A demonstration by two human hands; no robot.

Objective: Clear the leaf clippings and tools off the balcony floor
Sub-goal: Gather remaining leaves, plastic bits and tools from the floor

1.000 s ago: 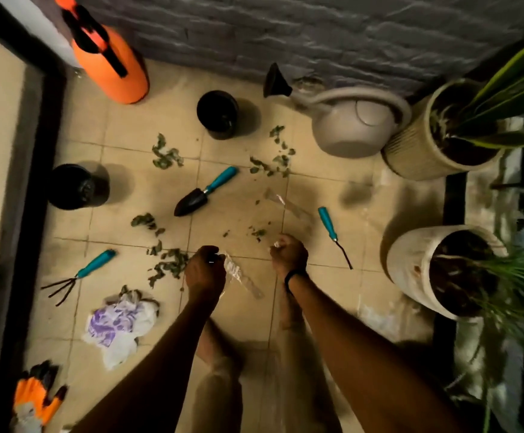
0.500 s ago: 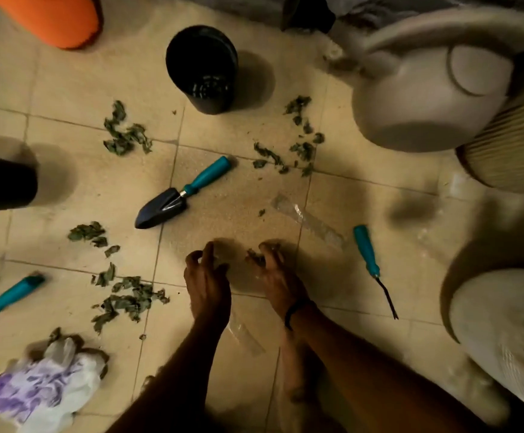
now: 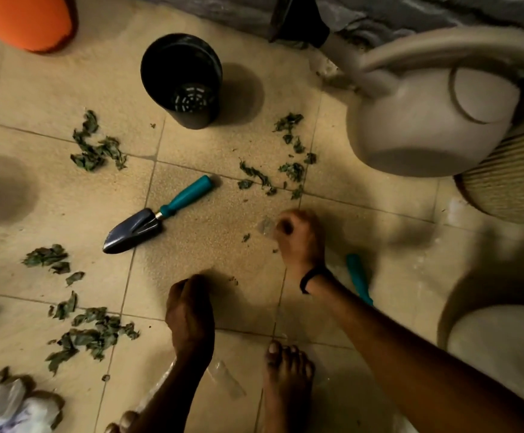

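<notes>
I saw clippings (image 3: 292, 170) just beyond my right hand (image 3: 299, 242), farther from left hand (image 3: 190, 310); fingers (image 3: 288, 220) all clenched, contents unclear.

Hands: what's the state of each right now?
Left hand: curled in a fist; contents cannot be told.
Right hand: closed on a clear plastic strip.

Balcony floor (image 3: 217, 245) seen from above. A trowel (image 3: 148, 218) lies at centre left, with a pot (image 3: 182, 79) standing above it. A watering can (image 3: 426, 120) fills the upper right. Leaf clippings (image 3: 96, 148) lie in heaps left of the trowel, at lower left, and between trowel and can (upper centre). A cloth (image 3: 10, 410) sits at bottom left.
</notes>
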